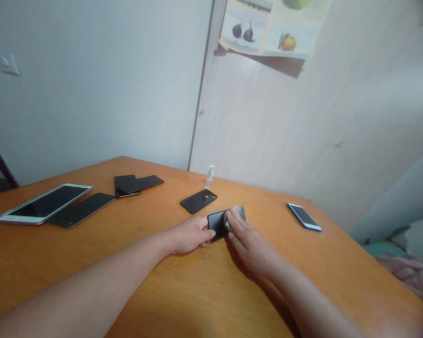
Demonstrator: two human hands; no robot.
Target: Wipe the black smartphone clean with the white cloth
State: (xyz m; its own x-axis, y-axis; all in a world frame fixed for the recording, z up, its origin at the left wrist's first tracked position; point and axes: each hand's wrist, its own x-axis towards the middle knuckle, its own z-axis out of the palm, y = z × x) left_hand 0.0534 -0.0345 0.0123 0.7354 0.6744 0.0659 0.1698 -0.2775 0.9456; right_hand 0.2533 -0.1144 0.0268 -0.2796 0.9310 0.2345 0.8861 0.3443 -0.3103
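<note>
A dark smartphone (217, 222) is held over the middle of the table, tilted, with its glossy screen facing up. My left hand (192, 233) is closed on its left end, thumb on top and fingers beneath. Across the phone's right half lies my right hand (242, 237), fingers together and pressed down on a small whitish wipe (226, 221); most of the wipe is hidden beneath them. Just beyond the phone lies a black phone case (198, 201), apart from both hands. Behind the case a small clear pump bottle (209, 177) stands upright.
To the left on the wooden table (183, 291) lie a white tablet (49, 203), a large dark device (82, 211) touching it, and a black phone (143, 184) overlapping another dark flat item (121, 180). A blue-edged white phone (304, 217) lies right. Walls border the far edges.
</note>
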